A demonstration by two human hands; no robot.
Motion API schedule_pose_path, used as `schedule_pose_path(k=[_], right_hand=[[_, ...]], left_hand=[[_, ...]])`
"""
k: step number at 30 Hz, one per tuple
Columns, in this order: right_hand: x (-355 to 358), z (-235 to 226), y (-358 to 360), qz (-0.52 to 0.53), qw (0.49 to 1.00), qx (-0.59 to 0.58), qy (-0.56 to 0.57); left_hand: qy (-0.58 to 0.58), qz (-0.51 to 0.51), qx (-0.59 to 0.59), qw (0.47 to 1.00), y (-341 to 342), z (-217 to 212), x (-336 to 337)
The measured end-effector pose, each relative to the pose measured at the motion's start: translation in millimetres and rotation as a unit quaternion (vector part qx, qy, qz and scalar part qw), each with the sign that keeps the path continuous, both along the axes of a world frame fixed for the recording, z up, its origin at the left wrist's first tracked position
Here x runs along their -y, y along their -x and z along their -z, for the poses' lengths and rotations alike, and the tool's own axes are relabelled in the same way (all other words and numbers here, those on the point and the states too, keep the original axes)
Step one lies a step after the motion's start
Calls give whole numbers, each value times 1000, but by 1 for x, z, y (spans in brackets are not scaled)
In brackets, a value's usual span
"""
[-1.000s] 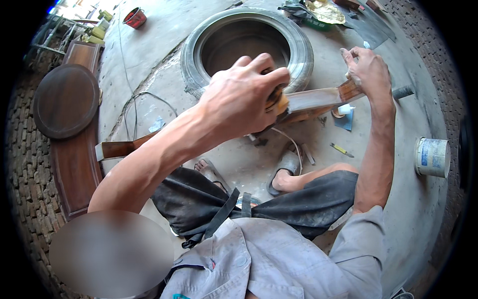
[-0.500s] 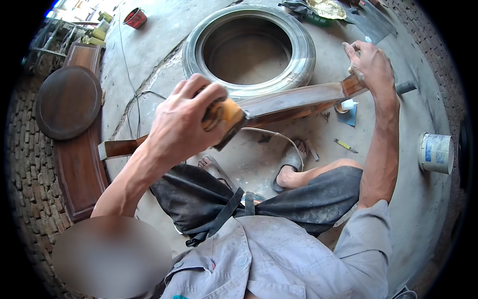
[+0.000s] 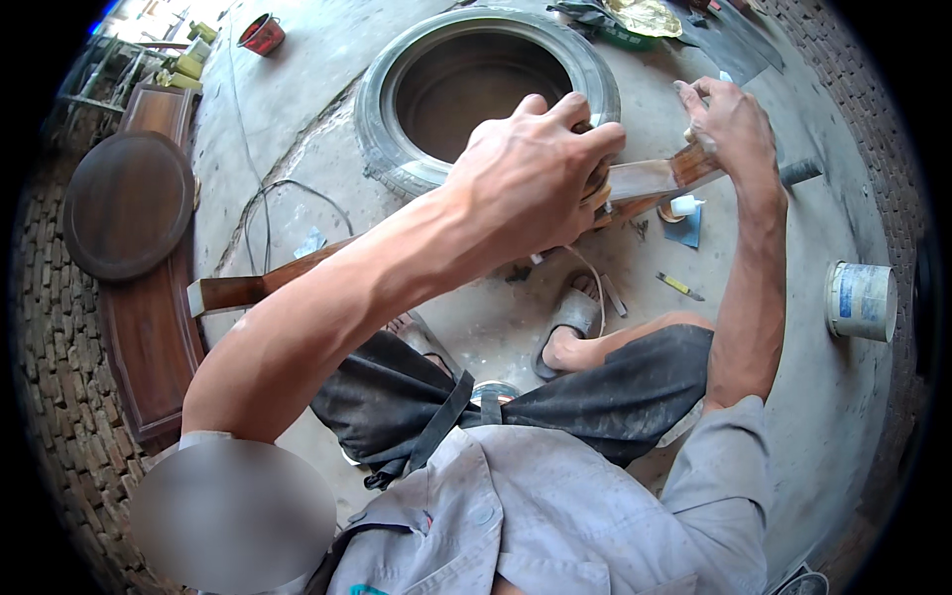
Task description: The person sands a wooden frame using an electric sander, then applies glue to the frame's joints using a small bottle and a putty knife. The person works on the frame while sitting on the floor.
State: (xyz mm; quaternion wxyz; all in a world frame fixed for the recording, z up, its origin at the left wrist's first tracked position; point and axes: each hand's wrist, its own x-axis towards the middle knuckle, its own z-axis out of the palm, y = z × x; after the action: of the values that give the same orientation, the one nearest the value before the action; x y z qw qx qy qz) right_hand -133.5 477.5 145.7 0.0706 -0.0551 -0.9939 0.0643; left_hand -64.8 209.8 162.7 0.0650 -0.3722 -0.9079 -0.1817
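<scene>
My left hand [image 3: 540, 174] is wrapped over a power sander, whose yellow body [image 3: 601, 190] shows only in part below my fingers. The sander is on a long curved wooden piece [image 3: 640, 179], pale on its upper face toward the right and brown elsewhere. At that piece's right end, my right hand [image 3: 736, 129] grips it with curled fingers, some of them hidden behind the hand. The wood's brown left end [image 3: 228, 294] shows past my left forearm, which covers the middle stretch. A pale cord [image 3: 592, 266] hangs below the sander.
Beyond the wood lies a large tyre [image 3: 382, 149]. A round dark wooden disc [image 3: 129, 206] rests on a long wooden panel [image 3: 154, 367] at left. Around the floor are a white bucket [image 3: 861, 300], a red bucket [image 3: 262, 36], a white bottle [image 3: 684, 205] and a yellow marker-like tool [image 3: 678, 287].
My left hand has slid to the right along the wood with the sander, coming nearer my right hand. My right hand keeps its place at the end of the wood.
</scene>
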Motion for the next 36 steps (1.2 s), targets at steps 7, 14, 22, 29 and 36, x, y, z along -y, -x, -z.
schedule_pose_path(k=[7,14,22,29,36], right_hand=[[-8,0,-1,-10,1000,-7,9],[1,-5,-8,-3,1000,-13,16],[-4,2,-5,-33,999,15,6],[-6,4,-6,-57,998,9,-7],[5,-1,2,-16,998,54,-40]], left_hand=[[0,-37,16,999,-25,-7,54],[29,-119,85,989,-48,-21,123],[2,4,5,1000,-6,-9,48],[-6,-2,-11,1000,43,9,0],[-7,1,-28,1000,6,4,55]])
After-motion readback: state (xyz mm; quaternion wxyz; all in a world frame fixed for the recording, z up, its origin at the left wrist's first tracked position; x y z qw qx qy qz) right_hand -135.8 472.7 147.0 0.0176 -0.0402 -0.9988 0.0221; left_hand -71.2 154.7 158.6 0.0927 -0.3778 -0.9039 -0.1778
